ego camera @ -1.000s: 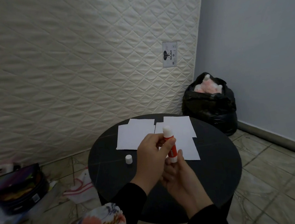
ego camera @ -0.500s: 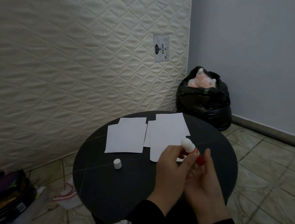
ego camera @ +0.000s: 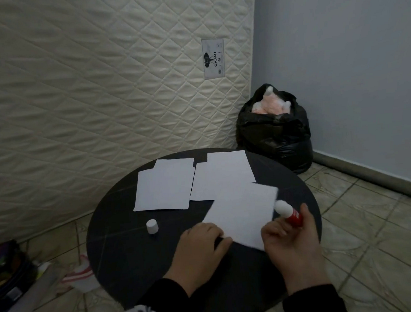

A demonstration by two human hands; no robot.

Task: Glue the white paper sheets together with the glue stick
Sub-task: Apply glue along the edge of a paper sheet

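My right hand [ego camera: 293, 242] grips a red glue stick [ego camera: 289, 212] with its white glue tip up and uncapped, at the right side of a round black table [ego camera: 124, 260]. Beside it, my left hand [ego camera: 202, 248] pinches the near edge of a loose white paper sheet [ego camera: 243, 212] that lies tilted on the table. Farther back lie a left stack of white sheets [ego camera: 165, 186] and a right stack [ego camera: 222, 176]. The white glue cap [ego camera: 152, 226] stands alone on the table, left of my hands.
A quilted mattress [ego camera: 95, 78] leans against the wall behind the table. A black bag [ego camera: 275, 130] with pink stuffing sits in the corner. A dark open case [ego camera: 4, 272] and a striped cloth [ego camera: 79, 274] lie on the tiled floor at left.
My left hand let go of the glue stick and took hold of a paper sheet, drawing it toward me. The right hand keeps the stick, moved right and lower.
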